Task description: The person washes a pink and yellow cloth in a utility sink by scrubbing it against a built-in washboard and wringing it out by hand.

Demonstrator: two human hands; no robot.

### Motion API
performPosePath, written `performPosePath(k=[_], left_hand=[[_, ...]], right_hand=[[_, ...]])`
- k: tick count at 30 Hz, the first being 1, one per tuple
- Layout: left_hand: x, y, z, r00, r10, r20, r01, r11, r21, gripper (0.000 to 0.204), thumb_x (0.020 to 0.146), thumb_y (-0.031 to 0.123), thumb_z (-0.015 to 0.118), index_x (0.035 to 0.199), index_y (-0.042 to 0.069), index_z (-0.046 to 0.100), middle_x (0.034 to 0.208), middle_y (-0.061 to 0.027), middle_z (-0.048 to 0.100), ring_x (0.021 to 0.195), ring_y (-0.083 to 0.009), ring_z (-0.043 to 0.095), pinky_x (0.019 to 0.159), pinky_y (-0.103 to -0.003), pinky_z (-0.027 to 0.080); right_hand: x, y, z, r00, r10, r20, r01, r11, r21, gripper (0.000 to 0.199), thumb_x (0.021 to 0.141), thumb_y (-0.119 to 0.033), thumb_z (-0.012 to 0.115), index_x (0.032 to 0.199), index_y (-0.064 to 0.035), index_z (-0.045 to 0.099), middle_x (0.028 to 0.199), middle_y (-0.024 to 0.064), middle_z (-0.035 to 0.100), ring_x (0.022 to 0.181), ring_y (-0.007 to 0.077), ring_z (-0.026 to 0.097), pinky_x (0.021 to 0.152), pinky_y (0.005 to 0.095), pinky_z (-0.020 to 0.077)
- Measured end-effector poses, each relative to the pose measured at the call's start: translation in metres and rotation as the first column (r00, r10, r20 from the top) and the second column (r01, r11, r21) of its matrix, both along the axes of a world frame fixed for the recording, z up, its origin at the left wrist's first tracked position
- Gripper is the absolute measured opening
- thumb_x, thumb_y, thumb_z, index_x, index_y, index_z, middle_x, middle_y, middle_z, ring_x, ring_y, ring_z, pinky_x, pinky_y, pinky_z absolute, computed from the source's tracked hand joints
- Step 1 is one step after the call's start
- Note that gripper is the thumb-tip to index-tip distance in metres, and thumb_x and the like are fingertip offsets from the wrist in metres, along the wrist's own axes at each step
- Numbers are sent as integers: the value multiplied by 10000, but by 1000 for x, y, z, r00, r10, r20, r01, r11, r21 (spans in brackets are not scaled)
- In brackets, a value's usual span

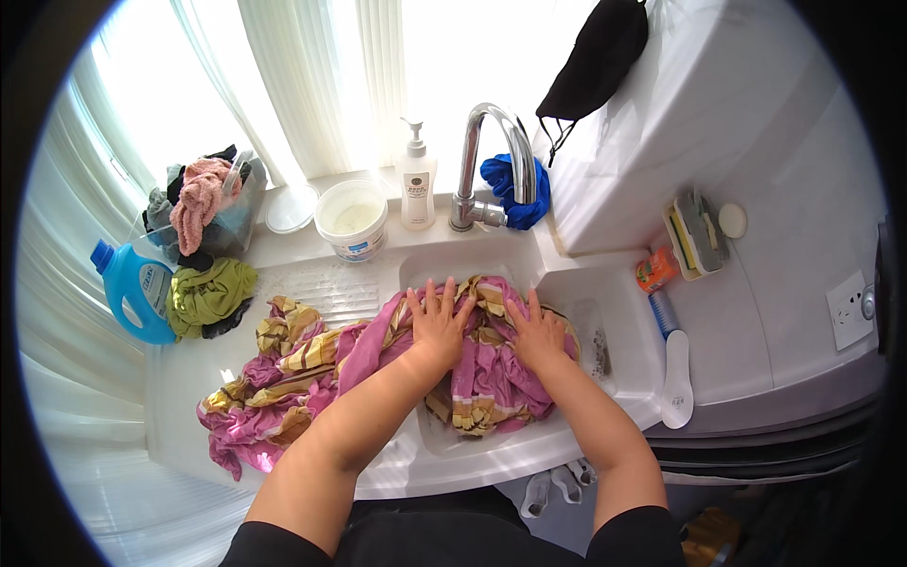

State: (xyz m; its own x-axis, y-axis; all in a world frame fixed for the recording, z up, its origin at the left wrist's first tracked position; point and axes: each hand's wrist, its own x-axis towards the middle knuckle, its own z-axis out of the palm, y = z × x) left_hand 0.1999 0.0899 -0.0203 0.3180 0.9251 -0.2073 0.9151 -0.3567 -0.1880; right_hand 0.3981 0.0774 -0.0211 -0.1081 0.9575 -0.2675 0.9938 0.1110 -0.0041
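Note:
A pink and yellow striped cloth point(312, 364) lies bunched in a white sink basin point(619, 354) and trails left over the ribbed drainboard. My left hand point(437, 319) presses flat on the cloth in the basin, fingers spread. Beside it, my right hand point(536, 331) rests palm down on the same cloth, fingers apart. A chrome tap point(491, 161) arches over the back of the basin.
Behind the sink stand a white pump bottle point(416, 184), a white tub point(351, 219) and a blue cloth point(510, 194). A blue detergent jug point(132, 288), a green garment point(210, 295) and a bin of clothes point(203, 203) sit left. A brush point(673, 354) lies right.

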Motion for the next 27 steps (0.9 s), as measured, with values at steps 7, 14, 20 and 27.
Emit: performPosePath(k=[7, 14, 20, 27], left_hand=[[15, 53, -20, 967, -54, -249, -33, 942, -333, 1253, 558, 762, 763, 1576, 361, 152, 1648, -143, 96, 1466, -493, 131, 1099, -740, 60], [10, 96, -141, 963, -33, -268, -110, 859, -500, 858, 796, 600, 664, 1511, 211, 393, 1543, -58, 417, 1440, -351, 340, 1132, -660, 164], [22, 98, -105, 919, -129, -371, -77, 867, -492, 599, 928, 417, 545, 1457, 140, 489, 1556, -114, 385, 1440, -399, 312, 1122, -691, 108], [-34, 52, 30, 959, -14, -283, -67, 959, -275, 1169, 578, 566, 826, 1541, 157, 306, 1469, -177, 422, 1349, -421, 396, 1080, -672, 237]], right_hand=[[-36, 44, -59, 920, 336, 202, -316, 941, -123, 785, 818, -295, 627, 1516, -80, 339, 1597, 242, 199, 1380, 387, 379, 1111, 521, 325], [-54, 75, -59, 930, 367, 26, -324, 851, -413, 381, 760, -262, 684, 1085, -69, 735, 1138, 129, 704, 1096, 265, 665, 916, 404, 522], [-40, 71, -96, 967, 255, -33, -255, 967, -18, 234, 760, -145, 642, 965, -76, 732, 1081, 100, 721, 1001, 301, 684, 843, 432, 539], [15, 51, -38, 390, -46, -920, 438, 888, 141, 241, 722, 8, 581, 936, -45, 678, 873, 166, 704, 822, 291, 689, 763, 359, 531]])
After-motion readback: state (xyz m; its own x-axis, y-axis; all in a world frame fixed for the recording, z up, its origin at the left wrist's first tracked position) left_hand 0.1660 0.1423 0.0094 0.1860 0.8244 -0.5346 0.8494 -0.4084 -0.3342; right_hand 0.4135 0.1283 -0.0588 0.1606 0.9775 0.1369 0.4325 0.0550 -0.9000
